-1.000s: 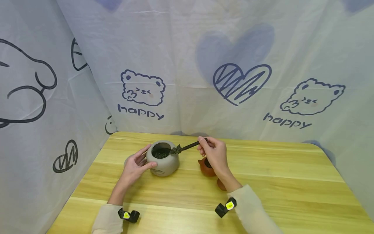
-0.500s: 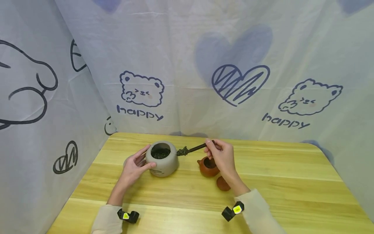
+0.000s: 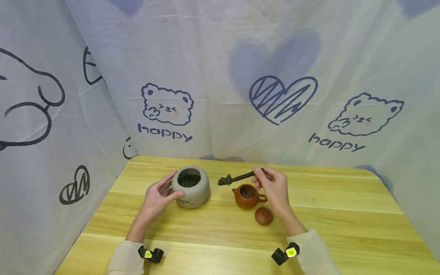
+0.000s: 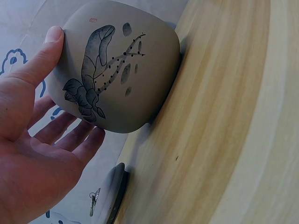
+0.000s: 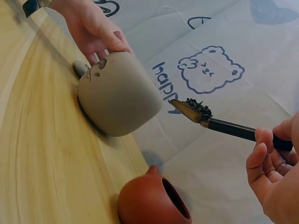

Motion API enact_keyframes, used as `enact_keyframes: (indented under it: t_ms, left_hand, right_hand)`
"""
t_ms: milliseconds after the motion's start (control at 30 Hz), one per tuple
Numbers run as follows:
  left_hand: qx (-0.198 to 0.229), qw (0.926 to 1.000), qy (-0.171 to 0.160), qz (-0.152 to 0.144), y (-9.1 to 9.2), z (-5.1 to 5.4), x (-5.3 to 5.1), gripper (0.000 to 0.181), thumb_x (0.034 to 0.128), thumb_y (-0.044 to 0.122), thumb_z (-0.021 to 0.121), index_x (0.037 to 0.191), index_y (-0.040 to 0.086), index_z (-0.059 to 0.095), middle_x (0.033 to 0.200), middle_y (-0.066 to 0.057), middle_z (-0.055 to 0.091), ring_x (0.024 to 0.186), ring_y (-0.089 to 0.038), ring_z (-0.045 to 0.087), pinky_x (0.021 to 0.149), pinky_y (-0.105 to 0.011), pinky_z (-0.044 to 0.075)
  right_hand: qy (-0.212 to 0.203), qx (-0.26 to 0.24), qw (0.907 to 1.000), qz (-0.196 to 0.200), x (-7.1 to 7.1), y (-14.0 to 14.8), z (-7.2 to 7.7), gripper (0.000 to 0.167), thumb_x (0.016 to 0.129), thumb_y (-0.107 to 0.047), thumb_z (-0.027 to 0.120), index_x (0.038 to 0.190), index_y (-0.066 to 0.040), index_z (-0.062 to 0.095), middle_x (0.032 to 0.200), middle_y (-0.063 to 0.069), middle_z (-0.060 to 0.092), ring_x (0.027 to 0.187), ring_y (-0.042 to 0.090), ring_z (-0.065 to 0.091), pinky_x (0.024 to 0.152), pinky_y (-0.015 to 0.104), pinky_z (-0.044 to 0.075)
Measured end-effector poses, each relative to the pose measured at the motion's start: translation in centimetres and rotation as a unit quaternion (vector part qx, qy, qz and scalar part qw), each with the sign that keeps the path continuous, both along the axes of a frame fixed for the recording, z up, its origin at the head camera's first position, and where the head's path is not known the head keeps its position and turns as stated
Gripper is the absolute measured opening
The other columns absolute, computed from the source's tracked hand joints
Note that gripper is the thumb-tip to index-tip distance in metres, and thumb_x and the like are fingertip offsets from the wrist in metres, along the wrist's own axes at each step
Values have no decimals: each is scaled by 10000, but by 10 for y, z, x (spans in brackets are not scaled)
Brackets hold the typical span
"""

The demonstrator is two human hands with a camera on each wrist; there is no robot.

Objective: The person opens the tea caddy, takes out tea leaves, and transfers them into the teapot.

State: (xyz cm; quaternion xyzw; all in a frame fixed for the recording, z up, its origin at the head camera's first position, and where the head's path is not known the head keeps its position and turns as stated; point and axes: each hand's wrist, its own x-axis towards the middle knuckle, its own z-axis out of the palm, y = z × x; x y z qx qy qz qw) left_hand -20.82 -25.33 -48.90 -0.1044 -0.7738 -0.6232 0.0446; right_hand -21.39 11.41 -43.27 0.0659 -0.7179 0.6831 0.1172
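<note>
My left hand (image 3: 159,196) holds the side of a round grey tea jar (image 3: 197,194), thumb in front and fingers behind. Dark tea leaves lie inside the jar's open mouth. Between finger and thumb, my right hand (image 3: 274,186) pinches the dark handle of a tea scoop (image 5: 233,129), whose tip carries a heap of tea leaves (image 5: 198,108). The scoop is in the air to the right of the jar, apart from it. Below it stands a small reddish-brown teapot (image 3: 245,201), uncovered, spout toward the jar.
The teapot's round lid (image 3: 264,216) lies on the wooden table (image 3: 213,236), in front of the teapot. Beside my left hand is a grey jar lid (image 4: 113,193), mostly hidden in the head view. A printed cloth (image 3: 220,126) hangs behind the table.
My right hand has moved right with the loaded scoop, from the jar's rim to near the teapot. More of the teapot and its lid now shows. My left hand and the jar stay put.
</note>
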Motion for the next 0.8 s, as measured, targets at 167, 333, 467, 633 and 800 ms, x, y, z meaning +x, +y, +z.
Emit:
enact_keyframes:
  t_ms: [167, 333, 467, 633, 800]
  left_hand:
    - [26, 10000, -3, -3, 0, 0, 1, 774, 884, 54, 815, 1557, 49, 433, 1605, -144, 399, 1463, -349, 381, 1097, -201, 413]
    - [47, 10000, 49, -37, -1, -1, 0, 775, 882, 55, 818, 1556, 52, 435, 1602, -137, 404, 1461, -336, 387, 1093, -199, 421]
    - [60, 10000, 56, -21, 0, -1, -1, 766, 882, 51, 817, 1551, 62, 447, 1600, -135, 409, 1458, -333, 392, 1104, -231, 421]
    - [57, 10000, 40, -22, -1, 0, -2, 759, 885, 40, 810, 1550, 47, 444, 1599, -149, 407, 1461, -349, 386, 1113, -246, 413]
    - [50, 10000, 24, -43, -1, 1, -3, 760, 888, 39, 807, 1552, 38, 436, 1599, -162, 403, 1463, -363, 377, 1107, -223, 410]
  right_hand:
    - [-28, -90, 9999, -88, 3, 8, -3, 365, 1014, -297, 682, 970, 62, 732, 768, 202, 680, 607, 232, 616, 555, 277, 576]
    - [-37, -123, 9997, -220, 6, 17, -12, 353, 1021, -246, 675, 953, 97, 715, 753, 200, 676, 589, 177, 601, 545, 255, 568]
    - [-68, -164, 9994, -292, 8, 23, -18, 340, 1027, -236, 665, 972, 95, 718, 746, 175, 677, 590, 191, 601, 537, 260, 562]
    - [-65, -193, 9991, -384, 9, 32, -23, 344, 1028, -247, 662, 994, 90, 724, 755, 170, 681, 590, 159, 597, 534, 246, 555]
    - [-116, -250, 9986, -460, 9, 40, -28, 342, 1026, -234, 666, 993, 102, 721, 752, 173, 683, 582, 148, 594, 520, 242, 546]
